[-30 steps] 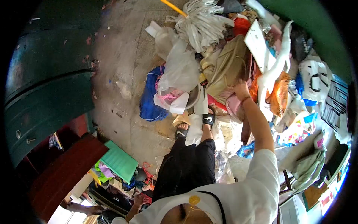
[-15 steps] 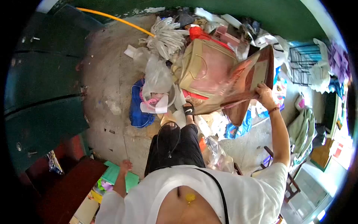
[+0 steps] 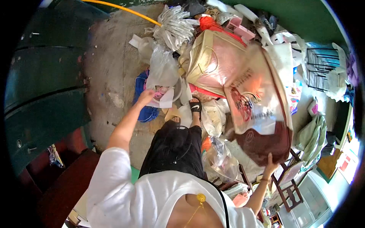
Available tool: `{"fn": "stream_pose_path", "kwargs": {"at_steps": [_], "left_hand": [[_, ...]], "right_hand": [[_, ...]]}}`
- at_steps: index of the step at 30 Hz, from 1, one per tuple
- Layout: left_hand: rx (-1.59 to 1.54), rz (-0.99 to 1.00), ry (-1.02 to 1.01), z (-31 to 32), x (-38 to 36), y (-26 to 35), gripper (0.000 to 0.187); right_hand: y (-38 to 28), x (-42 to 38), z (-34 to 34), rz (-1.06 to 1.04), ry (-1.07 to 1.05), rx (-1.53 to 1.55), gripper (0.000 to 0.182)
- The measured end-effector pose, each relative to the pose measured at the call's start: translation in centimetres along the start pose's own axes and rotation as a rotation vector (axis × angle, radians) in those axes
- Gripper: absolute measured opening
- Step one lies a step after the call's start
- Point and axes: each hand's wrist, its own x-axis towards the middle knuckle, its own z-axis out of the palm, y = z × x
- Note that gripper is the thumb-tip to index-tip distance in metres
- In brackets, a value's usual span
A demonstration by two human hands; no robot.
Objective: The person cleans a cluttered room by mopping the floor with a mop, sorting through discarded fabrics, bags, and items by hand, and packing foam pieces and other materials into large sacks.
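Loosely, a large flat bag (image 3: 262, 98) of see-through plastic with printed lettering and a smooth brown base hangs slanted at the person's right, partly overlapping a boxy beige bag (image 3: 201, 60) with a thin looped handle. The right hand (image 3: 270, 166) pinches its brown lower edge. The left hand (image 3: 145, 97) is at the near side of a round bucket (image 3: 178, 89), beside stringy pink cord (image 3: 159, 93); whether its fingers grip anything, I cannot tell. Cloudy, wrinkled plastic (image 3: 163, 68) droops over the bucket.
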Motion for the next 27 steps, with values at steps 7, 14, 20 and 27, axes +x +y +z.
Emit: {"fn": "stream_pose_path", "kwargs": {"at_steps": [7,14,20,27], "left_hand": [[0.235,-0.122,-0.074,12.6,15.6,1.6,0.041],[0.024,-0.169,0.037,20.9,24.2,1.4,0.068],[-0.231,-0.113,0.125,27.0,32.0,-4.9,0.081],[-0.270,-0.123,0.034,27.5,33.1,-2.1,0.036]], "right_hand": [[7.8,-3.9,5.6,0.373,0.319,0.319,0.058],[7.7,-5.3,9.6,0.564,0.536,0.104,0.053],[17.1,-8.6,4.1,0.357,0.130,-1.219,0.053],[8.1,-6.7,12.6,0.335,0.682,0.060,0.044]]}}
